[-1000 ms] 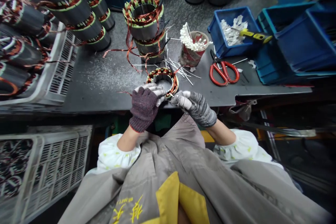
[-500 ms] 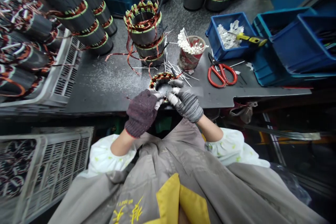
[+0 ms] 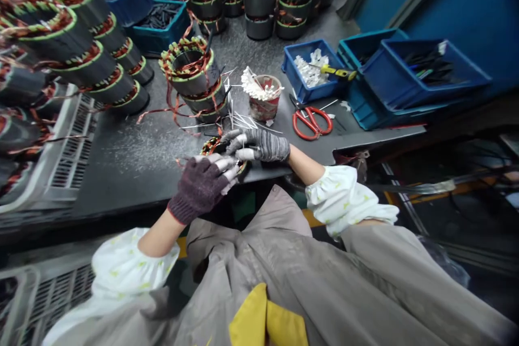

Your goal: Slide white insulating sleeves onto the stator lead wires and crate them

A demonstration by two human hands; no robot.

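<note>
A small motor stator [image 3: 211,147] with copper windings lies at the near edge of the dark workbench [image 3: 133,157]. My left hand [image 3: 203,184], in a dark purple knit glove, curls its fingers over the stator's near rim. My right hand [image 3: 259,145], in a grey glove, reaches across the stator's top from the right with its fingers bent onto the windings. Both hands cover most of the stator. Loose white sleeving sticks [image 3: 239,119] lie just behind it.
A stack of stators [image 3: 192,78] stands behind my hands, with a cup of white sticks [image 3: 263,97] and red scissors [image 3: 310,121] to its right. Blue bins [image 3: 409,73] sit at the right, more stators in rows at the left [image 3: 73,48] and back.
The view has swung right and tilted. My right hand has moved from the stator's right side across its top. My left hand stays on the near rim.
</note>
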